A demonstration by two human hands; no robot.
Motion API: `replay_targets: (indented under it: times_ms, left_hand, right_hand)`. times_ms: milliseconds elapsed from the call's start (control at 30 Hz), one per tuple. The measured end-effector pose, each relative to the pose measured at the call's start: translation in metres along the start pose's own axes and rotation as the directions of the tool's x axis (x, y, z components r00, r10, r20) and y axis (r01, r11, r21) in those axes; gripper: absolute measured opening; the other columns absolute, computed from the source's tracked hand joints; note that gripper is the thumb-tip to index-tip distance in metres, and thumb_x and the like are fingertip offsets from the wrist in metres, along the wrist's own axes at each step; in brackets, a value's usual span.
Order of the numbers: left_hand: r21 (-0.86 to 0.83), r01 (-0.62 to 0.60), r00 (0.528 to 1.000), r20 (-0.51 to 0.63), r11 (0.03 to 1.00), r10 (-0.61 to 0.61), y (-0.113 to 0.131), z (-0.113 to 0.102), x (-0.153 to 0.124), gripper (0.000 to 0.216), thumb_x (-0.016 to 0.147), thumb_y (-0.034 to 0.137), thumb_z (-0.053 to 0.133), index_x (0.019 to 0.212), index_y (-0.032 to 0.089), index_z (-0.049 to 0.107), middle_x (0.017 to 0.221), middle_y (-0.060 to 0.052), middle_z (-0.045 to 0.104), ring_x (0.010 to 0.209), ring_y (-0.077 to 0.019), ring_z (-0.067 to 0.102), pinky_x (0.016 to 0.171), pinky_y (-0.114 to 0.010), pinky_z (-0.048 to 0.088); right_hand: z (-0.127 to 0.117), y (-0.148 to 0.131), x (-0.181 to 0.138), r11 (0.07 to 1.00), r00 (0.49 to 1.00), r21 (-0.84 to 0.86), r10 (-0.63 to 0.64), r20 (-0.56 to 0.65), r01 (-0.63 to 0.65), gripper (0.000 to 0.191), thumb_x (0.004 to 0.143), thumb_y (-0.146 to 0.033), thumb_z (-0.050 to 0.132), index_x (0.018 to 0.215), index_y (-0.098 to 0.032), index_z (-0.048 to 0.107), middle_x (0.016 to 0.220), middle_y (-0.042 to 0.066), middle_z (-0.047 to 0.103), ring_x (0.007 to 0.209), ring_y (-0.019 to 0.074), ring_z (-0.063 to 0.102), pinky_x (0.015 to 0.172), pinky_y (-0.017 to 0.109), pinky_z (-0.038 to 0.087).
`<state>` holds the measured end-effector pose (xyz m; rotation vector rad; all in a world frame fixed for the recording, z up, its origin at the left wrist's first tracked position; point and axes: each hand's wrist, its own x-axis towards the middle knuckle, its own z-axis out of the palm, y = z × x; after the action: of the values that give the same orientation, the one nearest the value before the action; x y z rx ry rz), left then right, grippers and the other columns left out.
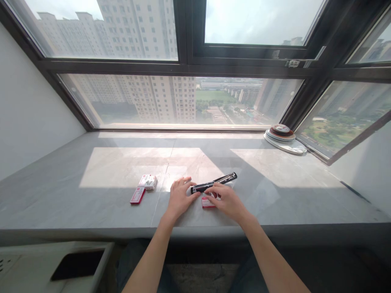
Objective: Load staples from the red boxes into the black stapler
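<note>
A slim black stapler [200, 188] lies on the grey stone sill in front of me, its top swung open so that two long parts spread toward the right. My left hand [180, 199] holds its left end, with the fingers behind and the thumb in front. Over the stapler's middle is my right hand [227, 200], thumb and fingertips drawn together in a pinch. What lies between those fingertips is too small to make out. Just below them is a small red-and-white box [208, 202], partly covered by the right hand.
Left of my hands lie a white box [148, 182] with red print and a flat red-and-white box [137, 195], touching or nearly so. Stacked plates or lids [284, 140] stand in the far right corner. Dark-framed windows rise behind the sill [100, 207]; its front edge is close to me.
</note>
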<state>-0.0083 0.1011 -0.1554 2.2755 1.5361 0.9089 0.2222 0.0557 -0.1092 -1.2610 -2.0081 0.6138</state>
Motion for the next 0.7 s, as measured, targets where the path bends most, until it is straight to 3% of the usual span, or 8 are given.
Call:
replay_targets:
  times_ms: [167,367,600,700]
  left_hand:
    - [0.012,0.032,1.000,-0.002,0.999,-0.031,0.011,-0.001,-0.022,0.025,0.090,0.042,0.072,0.114,0.036,0.071,0.145,0.000,0.055,0.142,-0.0307,0.040,0.121,-0.054,0.028]
    - [0.000,0.024,1.000,-0.014,1.000,-0.024,0.010,-0.003,-0.022,0.027,0.089,0.040,0.073,0.115,0.035,0.071,0.151,-0.002,0.050,0.150,-0.0320,0.031,0.122,-0.055,0.029]
    - [0.001,0.023,1.000,-0.009,1.000,-0.023,0.009,-0.002,-0.023,0.026,0.091,0.040,0.071,0.116,0.034,0.070,0.151,-0.003,0.050,0.148,-0.0315,0.034,0.121,-0.055,0.030]
    - [0.004,0.029,1.000,-0.009,1.000,-0.029,0.010,-0.003,-0.023,0.025,0.091,0.040,0.070,0.115,0.033,0.070,0.150,-0.003,0.051,0.147,-0.0314,0.035,0.121,-0.054,0.031]
  right_hand:
    - [0.001,0.009,0.025,0.999,0.999,-0.018,-0.030,0.011,0.031,0.012,0.097,-0.031,0.069,0.104,-0.027,0.078,0.084,0.000,0.061,0.072,0.0150,0.058,0.070,0.028,0.042]
    - [0.011,0.013,0.035,0.998,0.996,-0.045,-0.048,0.077,0.051,0.011,0.096,-0.031,0.070,0.100,-0.028,0.080,0.084,0.000,0.063,0.072,0.0152,0.058,0.070,0.027,0.042]
    - [0.009,0.009,0.036,0.994,0.995,-0.104,-0.006,0.098,0.016,0.018,0.092,-0.031,0.074,0.109,-0.027,0.077,0.084,0.000,0.065,0.074,0.0164,0.059,0.071,0.028,0.041]
    - [0.005,0.006,0.032,0.985,0.996,-0.160,0.077,0.043,-0.070,0.017,0.091,-0.035,0.073,0.104,-0.024,0.075,0.078,0.000,0.064,0.073,0.0175,0.058,0.066,0.028,0.037]
